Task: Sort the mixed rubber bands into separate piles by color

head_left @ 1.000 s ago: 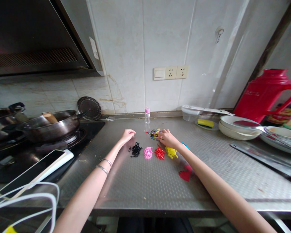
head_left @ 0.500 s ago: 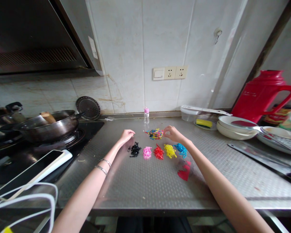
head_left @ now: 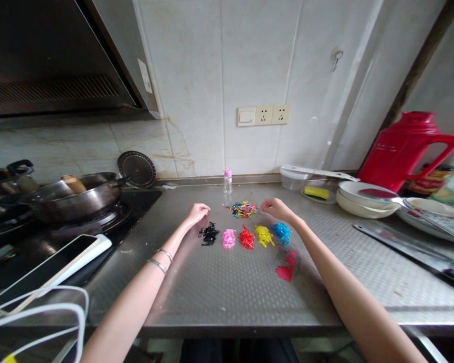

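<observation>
A pile of mixed-colour small rubber bands [head_left: 242, 209] lies on the steel counter between my hands. In front of it sit separate piles of black rubber bands [head_left: 209, 234], pink ones [head_left: 229, 238], red ones [head_left: 246, 237], yellow ones [head_left: 264, 235] and blue ones [head_left: 282, 233]. My left hand [head_left: 197, 214] hovers above and left of the black pile, its fingertips pinched together. Just right of the mixed pile, my right hand [head_left: 276, 207] is also closed in a pinch. Anything between either hand's fingertips is too small to make out.
A pink-capped clear bottle [head_left: 227, 182] stands behind the mixed pile. A clear bag with red print [head_left: 286, 267] lies near my right forearm. To the right are a knife [head_left: 404, 245], white bowls [head_left: 366, 204] and a red thermos [head_left: 404, 151]. A phone [head_left: 45, 269] lies left.
My right hand has drawn back slightly to the right, away from the mixed pile. The left hand stays nearly where it was. The view has shifted a little.
</observation>
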Available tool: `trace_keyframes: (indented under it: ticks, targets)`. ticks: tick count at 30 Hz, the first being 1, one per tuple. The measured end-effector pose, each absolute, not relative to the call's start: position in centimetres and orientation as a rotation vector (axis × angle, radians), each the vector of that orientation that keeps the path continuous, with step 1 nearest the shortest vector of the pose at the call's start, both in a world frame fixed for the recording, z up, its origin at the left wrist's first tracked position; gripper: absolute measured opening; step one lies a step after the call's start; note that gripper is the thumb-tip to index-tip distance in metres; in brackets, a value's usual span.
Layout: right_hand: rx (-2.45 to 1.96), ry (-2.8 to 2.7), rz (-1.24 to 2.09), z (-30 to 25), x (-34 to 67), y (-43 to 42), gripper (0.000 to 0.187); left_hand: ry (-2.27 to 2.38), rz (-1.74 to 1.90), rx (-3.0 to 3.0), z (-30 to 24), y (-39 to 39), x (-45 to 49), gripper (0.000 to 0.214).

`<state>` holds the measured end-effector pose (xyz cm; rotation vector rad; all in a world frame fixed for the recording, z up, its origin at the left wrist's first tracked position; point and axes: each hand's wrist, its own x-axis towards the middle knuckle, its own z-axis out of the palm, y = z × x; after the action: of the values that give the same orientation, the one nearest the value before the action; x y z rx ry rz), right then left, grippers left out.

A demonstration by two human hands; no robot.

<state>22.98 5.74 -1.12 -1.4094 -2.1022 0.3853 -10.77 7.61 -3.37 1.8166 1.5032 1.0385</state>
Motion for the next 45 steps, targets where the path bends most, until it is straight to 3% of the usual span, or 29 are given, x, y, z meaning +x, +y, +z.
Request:
trace_keyframes:
  ticks: [4, 17, 31, 45]
  targets:
    - [-1.407, -2.091, 0.439, -0.7, 23.3, 5.7, 0.016, 1.493, 1.034, 1.835, -3.5, 7.7, -10.9, 0.021]
    - [-1.534, -1.993, 1.155, -1.4, 27.9, 6.2, 0.026, 1.473, 1.020, 1.859, -3.8, 7.9, -11.0, 0.022]
    - [-1.576, -2.011, 1.280, -0.9, 29.1, 5.3, 0.040, 1.492, 0.990, 1.855, -4.1, 8.2, -11.0, 0.022]
    - [-1.542, -1.951, 1.282, -0.7, 29.6, 4.9, 0.025, 1.483, 0.982, 1.888, -4.7, 8.7, -11.3, 0.022]
